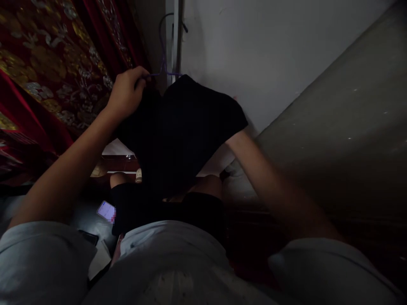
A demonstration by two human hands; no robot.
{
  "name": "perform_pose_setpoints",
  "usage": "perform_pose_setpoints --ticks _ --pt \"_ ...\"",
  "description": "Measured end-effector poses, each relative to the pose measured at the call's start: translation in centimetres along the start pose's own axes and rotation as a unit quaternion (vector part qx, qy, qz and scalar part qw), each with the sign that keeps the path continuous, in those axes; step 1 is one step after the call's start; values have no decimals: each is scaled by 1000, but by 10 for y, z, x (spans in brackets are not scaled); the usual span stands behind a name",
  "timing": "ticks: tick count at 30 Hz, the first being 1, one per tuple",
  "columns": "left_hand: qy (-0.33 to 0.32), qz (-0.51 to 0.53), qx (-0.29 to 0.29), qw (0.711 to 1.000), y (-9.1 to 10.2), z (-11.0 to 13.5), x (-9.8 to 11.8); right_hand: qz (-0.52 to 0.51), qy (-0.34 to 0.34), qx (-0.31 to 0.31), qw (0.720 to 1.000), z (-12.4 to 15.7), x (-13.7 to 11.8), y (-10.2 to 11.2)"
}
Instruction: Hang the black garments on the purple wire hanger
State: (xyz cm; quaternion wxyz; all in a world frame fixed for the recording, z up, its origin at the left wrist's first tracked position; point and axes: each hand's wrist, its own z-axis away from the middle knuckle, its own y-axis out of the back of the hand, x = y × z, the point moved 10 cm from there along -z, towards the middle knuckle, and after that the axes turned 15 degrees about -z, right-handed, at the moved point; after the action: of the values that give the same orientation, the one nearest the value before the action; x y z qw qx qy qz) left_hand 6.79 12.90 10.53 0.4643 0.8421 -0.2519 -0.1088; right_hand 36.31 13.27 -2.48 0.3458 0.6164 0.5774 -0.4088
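Note:
A black garment [181, 127] hangs on a thin purple hanger [163, 67] in front of a white wall. My left hand [127, 93] is closed on the garment's upper left edge, right at the hanger's arm. My right forearm [270, 182] reaches in from the right, and its hand is hidden behind or inside the black cloth, so its fingers do not show. I wear a light grey shirt and dark shorts, with my knees visible below the garment.
A red curtain with gold floral pattern [47, 63] hangs at the left. A lit phone [106, 210] lies low on the left, near a dark flat object. A grey slanted surface [333, 127] fills the right side. The room is dim.

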Motion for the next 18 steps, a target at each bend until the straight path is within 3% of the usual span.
perform_pose_setpoints --ticks 2,5,8,11,13,15,18 --pt "16 -37 -4 999 3 -3 2 -66 -37 -15 997 -4 -4 8" --pt "35 -85 -5 996 5 -13 12 -171 -94 16 981 -7 -22 21" --pt "20 -132 9 991 15 -27 25 -210 -39 48 976 -8 -66 19" --pt "52 -176 50 982 40 -37 24 -201 54 26 978 4 -108 -3" --pt "106 -130 23 986 47 -39 12 -146 107 -18 983 22 -128 -24" --pt "192 -28 -52 980 39 -31 -7 -57 155 -95 982 47 -146 -50" --pt "293 74 -143 943 26 0 -21 42 134 -296 945 88 -154 -96"
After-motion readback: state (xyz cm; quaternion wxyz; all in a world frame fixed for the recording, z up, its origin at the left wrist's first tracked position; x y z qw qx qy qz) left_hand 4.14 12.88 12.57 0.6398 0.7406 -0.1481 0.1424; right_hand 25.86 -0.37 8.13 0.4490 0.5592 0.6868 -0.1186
